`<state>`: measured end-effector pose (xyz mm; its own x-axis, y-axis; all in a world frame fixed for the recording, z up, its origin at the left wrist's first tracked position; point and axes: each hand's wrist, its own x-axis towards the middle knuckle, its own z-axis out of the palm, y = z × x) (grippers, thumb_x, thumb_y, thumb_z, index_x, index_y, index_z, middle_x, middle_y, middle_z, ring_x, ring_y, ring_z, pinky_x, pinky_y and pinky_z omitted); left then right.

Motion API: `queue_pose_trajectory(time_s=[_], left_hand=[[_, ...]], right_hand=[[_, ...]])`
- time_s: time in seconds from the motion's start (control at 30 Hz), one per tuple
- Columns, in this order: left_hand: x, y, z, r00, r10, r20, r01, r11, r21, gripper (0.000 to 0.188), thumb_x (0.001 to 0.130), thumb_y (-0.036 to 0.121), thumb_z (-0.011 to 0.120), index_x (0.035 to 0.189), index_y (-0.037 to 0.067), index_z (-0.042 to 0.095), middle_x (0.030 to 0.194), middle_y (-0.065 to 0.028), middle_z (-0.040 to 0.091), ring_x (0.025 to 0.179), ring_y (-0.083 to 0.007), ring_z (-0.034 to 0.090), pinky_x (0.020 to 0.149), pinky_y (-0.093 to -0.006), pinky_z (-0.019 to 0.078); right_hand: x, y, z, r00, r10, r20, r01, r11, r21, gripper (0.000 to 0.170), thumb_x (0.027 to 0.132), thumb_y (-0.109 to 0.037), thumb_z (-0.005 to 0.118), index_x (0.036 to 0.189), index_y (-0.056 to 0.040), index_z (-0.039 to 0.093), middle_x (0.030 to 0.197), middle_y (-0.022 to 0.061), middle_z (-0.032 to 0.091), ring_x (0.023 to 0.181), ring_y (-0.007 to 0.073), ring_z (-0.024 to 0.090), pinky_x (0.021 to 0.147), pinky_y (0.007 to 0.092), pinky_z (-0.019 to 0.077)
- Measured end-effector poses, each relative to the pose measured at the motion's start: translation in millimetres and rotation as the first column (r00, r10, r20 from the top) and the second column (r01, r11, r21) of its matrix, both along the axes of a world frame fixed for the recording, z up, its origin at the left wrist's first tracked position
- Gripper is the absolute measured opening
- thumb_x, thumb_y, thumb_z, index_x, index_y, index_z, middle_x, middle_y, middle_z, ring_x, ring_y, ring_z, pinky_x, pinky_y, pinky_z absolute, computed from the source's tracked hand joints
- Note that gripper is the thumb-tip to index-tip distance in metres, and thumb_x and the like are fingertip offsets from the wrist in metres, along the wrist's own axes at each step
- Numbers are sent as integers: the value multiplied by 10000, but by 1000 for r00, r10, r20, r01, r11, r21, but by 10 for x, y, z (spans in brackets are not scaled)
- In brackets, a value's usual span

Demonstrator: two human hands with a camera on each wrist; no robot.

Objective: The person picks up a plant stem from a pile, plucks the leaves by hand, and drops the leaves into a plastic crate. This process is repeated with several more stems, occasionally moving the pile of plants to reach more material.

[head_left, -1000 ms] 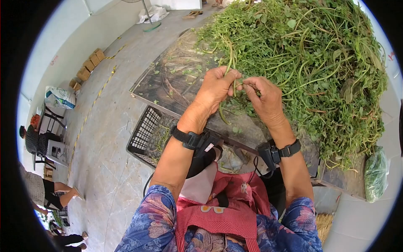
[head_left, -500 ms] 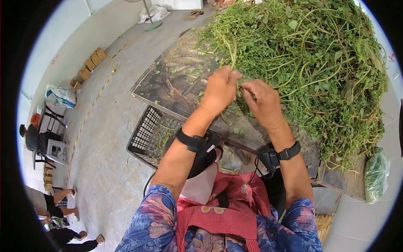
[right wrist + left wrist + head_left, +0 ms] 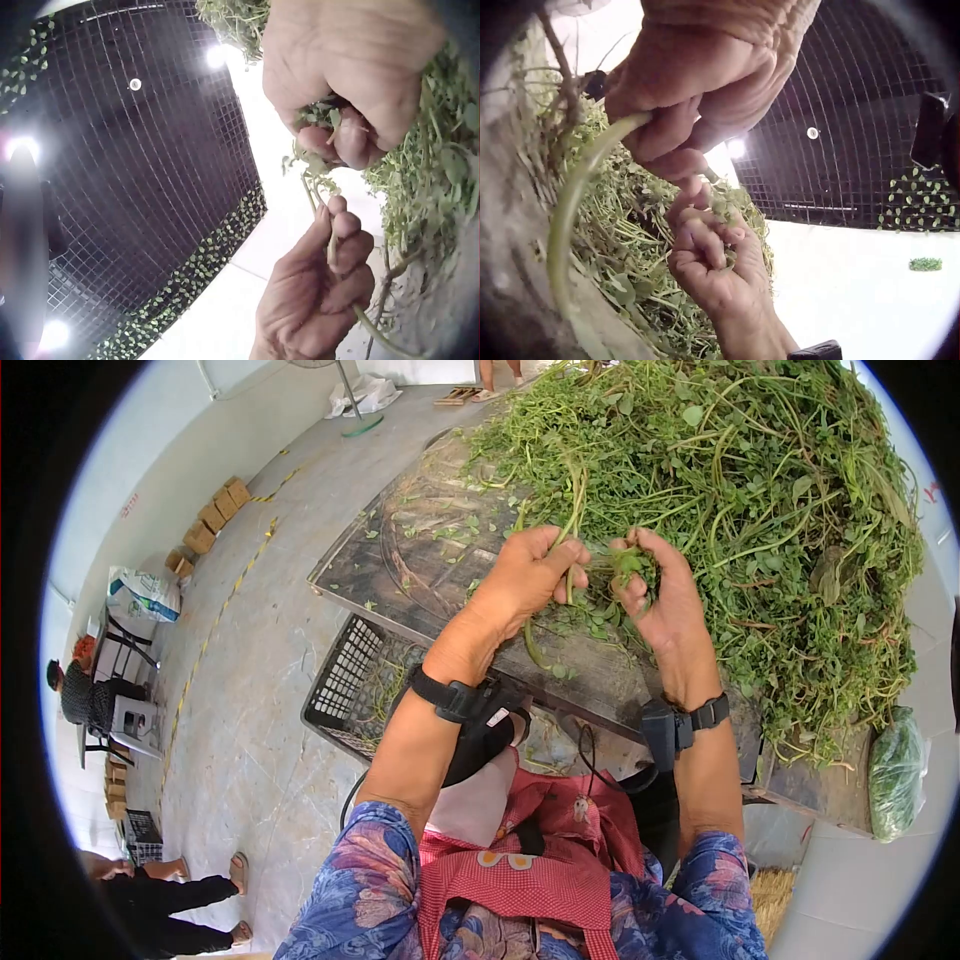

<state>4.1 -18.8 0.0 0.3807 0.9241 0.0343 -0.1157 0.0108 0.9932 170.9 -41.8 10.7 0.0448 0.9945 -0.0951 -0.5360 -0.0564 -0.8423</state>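
In the head view my left hand (image 3: 525, 580) grips a long pale-green stem (image 3: 578, 495) between thumb and fingers. The left wrist view shows that stem's thick lower end (image 3: 568, 214) curving down out of the fist. A short way to the right, my right hand (image 3: 668, 600) is curled round a small leafy sprig (image 3: 628, 565). Leaves (image 3: 321, 114) poke out between its fingers in the right wrist view, and thin shoots lie between the two hands. Both hands are above the worn table (image 3: 350, 565), beside a large heap of leafy greens (image 3: 790, 530).
A black plastic crate (image 3: 335, 675) with some stems in it stands below the table's near edge. At the right end lies a plastic bag of greens (image 3: 897, 775). Cardboard boxes (image 3: 212, 515) line the left wall, and a person's legs (image 3: 190, 895) show lower left.
My right hand has drawn away from the left to the right, turned palm up, and now holds a leafy sprig. The left hand keeps its stem. At lower left, people have moved.
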Motion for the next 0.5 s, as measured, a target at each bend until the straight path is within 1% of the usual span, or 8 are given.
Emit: queue_pose_trajectory(time_s=[0.1, 0.17, 0.2, 0.23, 0.27, 0.33, 0.43, 0.5], left_hand=[[-35, -12, 51, 999, -48, -10, 47, 997, -68, 187, 916, 204, 522, 892, 40, 607, 636, 2, 579, 469, -32, 428, 416, -166, 305], [-43, -6, 33, 998, -63, -9, 62, 996, -62, 185, 913, 205, 528, 893, 42, 614, 622, 9, 573, 459, -28, 419, 406, -165, 293], [-43, -12, 36, 997, -80, -9, 79, 995, -57, 184, 910, 205, 534, 894, 44, 621, 608, 16, 566, 448, -24, 411, 396, -164, 282], [-43, -27, 45, 997, -82, -9, 81, 995, -56, 184, 910, 205, 534, 894, 44, 621, 608, 16, 566, 448, -24, 411, 396, -164, 282], [-46, -43, 62, 993, -114, -2, 114, 991, -72, 183, 906, 204, 540, 890, 44, 628, 600, 21, 561, 443, -22, 405, 392, -165, 278], [-52, -49, 66, 989, -146, 5, 146, 985, -90, 181, 903, 202, 547, 885, 45, 635, 591, 26, 557, 438, -20, 400, 388, -167, 274], [-42, -48, 39, 983, -183, 0, 183, 981, -62, 189, 896, 208, 562, 888, 38, 643, 577, 34, 548, 437, -12, 402, 387, -159, 271], [-51, -42, 37, 977, -197, 77, 204, 974, -99, 202, 895, 215, 567, 898, 27, 641, 591, 30, 555, 445, -13, 418, 387, -150, 282]], right_hand=[[36, 4, 21, 999, 42, -32, -40, 997, 71, 145, 860, -139, 576, 975, -52, 553, 778, 25, 568, 466, 42, 415, 389, 168, 314], [24, 27, -22, 943, -120, 311, 56, 977, 205, 172, 834, -107, 596, 997, -52, 582, 805, 30, 594, 549, 55, 470, 447, 199, 384], [17, 43, -52, 943, -120, 310, 57, 977, 205, 172, 834, -107, 596, 997, -52, 582, 805, 30, 594, 549, 55, 470, 447, 199, 384], [9, 56, -82, 755, -350, 555, 54, 876, 480, 203, 812, -85, 610, 1012, -58, 599, 796, 19, 593, 585, 62, 486, 486, 216, 407], [-4, 70, -103, 473, -596, 649, -57, 715, 697, 239, 789, -62, 623, 1028, -65, 615, 786, 8, 593, 621, 69, 502, 525, 234, 431], [-55, 74, -130, 467, -629, 621, -36, 688, 725, 294, 746, -30, 651, 1033, -89, 639, 727, 16, 560, 613, 114, 517, 554, 260, 436], [-52, 48, -146, 269, -730, 628, -135, 617, 775, 327, 725, 1, 659, 1029, -117, 650, 700, 55, 526, 587, 175, 531, 528, 269, 431], [-40, 57, -165, 245, -765, 596, -144, 579, 802, 335, 722, 5, 662, 1032, -121, 650, 703, 53, 530, 586, 177, 540, 522, 273, 437]])
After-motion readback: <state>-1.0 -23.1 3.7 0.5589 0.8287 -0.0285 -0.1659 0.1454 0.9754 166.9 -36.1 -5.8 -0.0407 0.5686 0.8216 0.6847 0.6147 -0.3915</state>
